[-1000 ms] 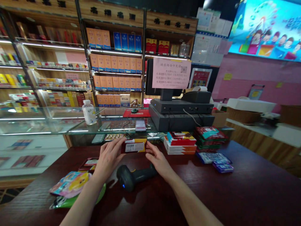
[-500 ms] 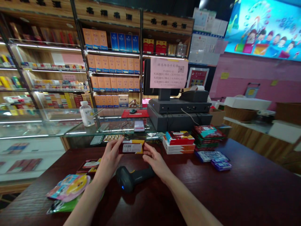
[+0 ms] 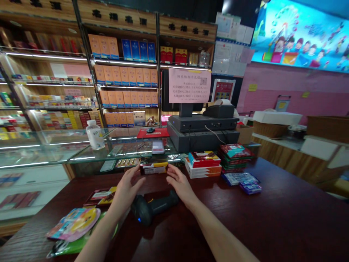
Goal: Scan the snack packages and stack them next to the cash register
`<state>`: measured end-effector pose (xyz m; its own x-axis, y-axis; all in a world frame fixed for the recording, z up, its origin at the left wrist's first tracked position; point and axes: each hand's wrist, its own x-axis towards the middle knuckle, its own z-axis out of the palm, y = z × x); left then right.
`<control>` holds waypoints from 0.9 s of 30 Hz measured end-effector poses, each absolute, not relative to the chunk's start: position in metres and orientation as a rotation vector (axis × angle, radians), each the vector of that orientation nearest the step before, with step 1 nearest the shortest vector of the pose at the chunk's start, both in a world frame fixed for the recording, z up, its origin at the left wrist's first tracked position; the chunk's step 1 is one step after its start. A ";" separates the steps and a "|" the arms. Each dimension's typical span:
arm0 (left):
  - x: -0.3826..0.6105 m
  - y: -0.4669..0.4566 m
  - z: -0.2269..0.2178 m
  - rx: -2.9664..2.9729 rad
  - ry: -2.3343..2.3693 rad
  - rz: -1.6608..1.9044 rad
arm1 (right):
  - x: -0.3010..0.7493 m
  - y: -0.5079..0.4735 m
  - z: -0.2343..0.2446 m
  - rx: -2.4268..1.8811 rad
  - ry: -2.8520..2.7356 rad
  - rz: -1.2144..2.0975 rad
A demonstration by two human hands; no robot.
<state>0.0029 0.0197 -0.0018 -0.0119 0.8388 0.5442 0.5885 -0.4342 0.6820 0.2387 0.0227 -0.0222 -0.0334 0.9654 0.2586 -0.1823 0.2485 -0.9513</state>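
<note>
A red and yellow packet (image 3: 154,168) with a white barcode label lies on the dark wooden counter (image 3: 272,218) against the glass case. My left hand (image 3: 125,191) hovers just left of it, fingers spread, holding nothing. To the packet's right my right hand (image 3: 180,183) is also open, fingers apart, close to it. A black barcode scanner (image 3: 152,207) with a blue light lies on the counter between my wrists.
Stacks of red and green packets (image 3: 203,163) and blue packets (image 3: 241,180) sit to the right. Colourful snack bags (image 3: 72,223) lie at the left. A cash register (image 3: 203,131) with a pink notice stands behind, beside a glass case (image 3: 54,145) with a bottle (image 3: 95,134).
My left hand has let go of the red and yellow packet, which now lies flat at the counter's far edge. Both hands have opened and drawn back slightly.
</note>
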 end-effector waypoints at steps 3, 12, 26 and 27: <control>0.005 0.021 -0.002 1.965 1.479 1.444 | 0.239 0.020 -0.018 -0.838 -1.191 1.162; 0.025 0.017 0.007 1.843 1.544 1.431 | 0.232 0.025 -0.014 -0.859 -1.025 1.079; 0.039 -0.006 0.033 1.700 1.527 1.553 | 0.248 0.025 -0.004 -0.803 -1.096 0.858; 0.041 -0.005 0.032 1.682 1.483 1.575 | 0.251 0.024 -0.003 -0.813 -1.109 0.837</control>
<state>0.0413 -0.0049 0.0324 -0.1967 0.8627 0.4658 0.4130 -0.3580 0.8374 0.2505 0.0240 -0.0033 0.2260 0.8810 0.4156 -0.1575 0.4541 -0.8769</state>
